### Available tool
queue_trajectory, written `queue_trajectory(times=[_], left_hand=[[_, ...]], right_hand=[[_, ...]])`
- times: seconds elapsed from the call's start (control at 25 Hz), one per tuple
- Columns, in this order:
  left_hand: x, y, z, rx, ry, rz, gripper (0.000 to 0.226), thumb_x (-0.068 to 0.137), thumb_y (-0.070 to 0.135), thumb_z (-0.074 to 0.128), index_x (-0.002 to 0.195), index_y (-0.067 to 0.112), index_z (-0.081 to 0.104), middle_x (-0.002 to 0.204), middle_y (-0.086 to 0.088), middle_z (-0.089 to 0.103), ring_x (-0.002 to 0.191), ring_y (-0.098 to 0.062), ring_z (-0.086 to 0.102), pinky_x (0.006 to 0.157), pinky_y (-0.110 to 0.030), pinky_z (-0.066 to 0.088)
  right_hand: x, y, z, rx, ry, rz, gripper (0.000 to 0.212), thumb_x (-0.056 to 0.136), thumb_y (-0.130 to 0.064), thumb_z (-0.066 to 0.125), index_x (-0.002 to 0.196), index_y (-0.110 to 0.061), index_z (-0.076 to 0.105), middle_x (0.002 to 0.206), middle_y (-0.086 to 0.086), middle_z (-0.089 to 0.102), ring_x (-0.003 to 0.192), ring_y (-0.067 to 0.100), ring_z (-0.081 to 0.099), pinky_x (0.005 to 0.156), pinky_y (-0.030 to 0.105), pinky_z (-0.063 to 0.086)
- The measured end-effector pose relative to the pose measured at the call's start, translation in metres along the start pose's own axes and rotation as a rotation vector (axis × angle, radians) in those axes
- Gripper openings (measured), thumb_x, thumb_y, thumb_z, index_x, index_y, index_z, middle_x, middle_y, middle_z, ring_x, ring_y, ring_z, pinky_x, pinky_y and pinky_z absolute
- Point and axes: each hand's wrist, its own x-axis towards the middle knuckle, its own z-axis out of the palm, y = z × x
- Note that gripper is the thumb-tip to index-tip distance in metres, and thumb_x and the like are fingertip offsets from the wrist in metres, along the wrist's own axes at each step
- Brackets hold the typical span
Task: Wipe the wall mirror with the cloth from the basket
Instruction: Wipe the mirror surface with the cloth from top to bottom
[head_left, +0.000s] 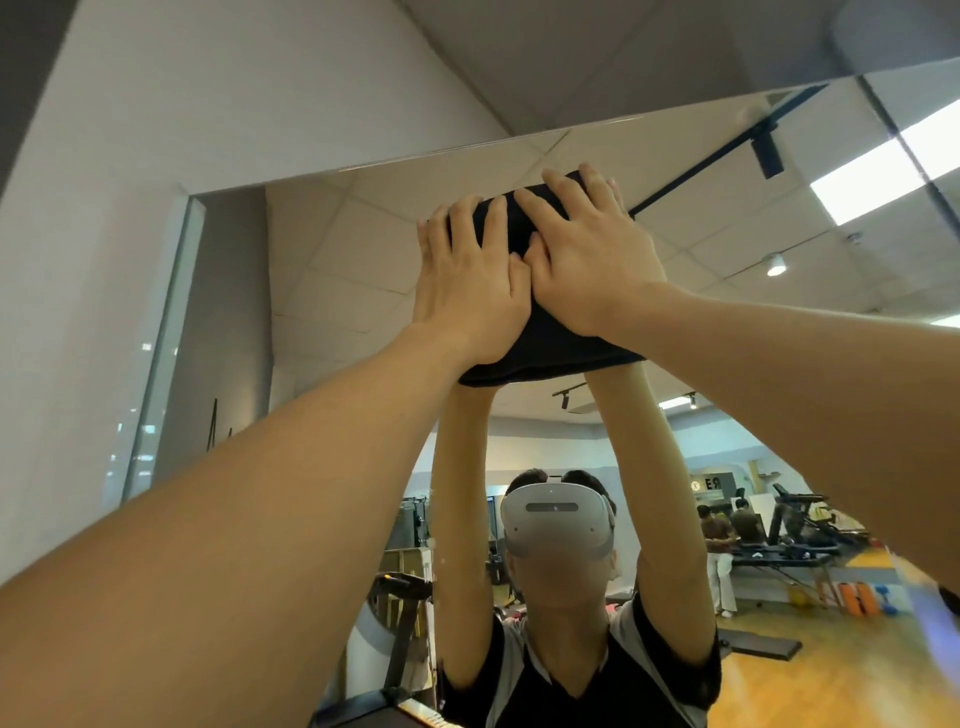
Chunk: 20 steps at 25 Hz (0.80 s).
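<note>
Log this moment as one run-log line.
step: wiping | left hand: presses black cloth | right hand: presses cloth | wall mirror: upper area, near top edge

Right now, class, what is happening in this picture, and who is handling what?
A person is wiping a wall mirror with a black cloth. Both arms are stretched up, and the left hand and right hand lie side by side, pressing the cloth flat against the glass near the mirror's top edge. The fingers are spread and fairly straight over the cloth. The mirror reflects the person wearing a headset and a gym room behind.
</note>
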Motion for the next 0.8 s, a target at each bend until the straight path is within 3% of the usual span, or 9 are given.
queue_trajectory(times=[0.32, 0.8], left_hand=[[-0.005, -0.069, -0.014, -0.028, 0.001, 0.035, 0.057, 0.104, 0.03, 0.035, 0.158, 0.012, 0.026, 0.16, -0.014, 0.024, 0.145, -0.035, 0.021, 0.12, -0.054, 0.027], [-0.033, -0.19, -0.05, 0.104, -0.052, 0.039, 0.062, 0.102, 0.037, 0.025, 0.159, 0.014, 0.022, 0.16, -0.015, 0.025, 0.146, -0.036, 0.022, 0.123, -0.048, 0.02]], right_hand=[[0.017, -0.064, 0.022, 0.016, 0.039, 0.022, 0.055, 0.108, -0.036, 0.032, 0.16, -0.017, 0.033, 0.167, 0.015, 0.026, 0.157, 0.039, 0.008, 0.128, 0.051, 0.004], [0.044, -0.185, 0.057, 0.006, 0.003, 0.014, 0.061, 0.107, -0.041, 0.03, 0.162, -0.016, 0.026, 0.169, 0.016, 0.019, 0.158, 0.039, 0.003, 0.129, 0.051, 0.002]])
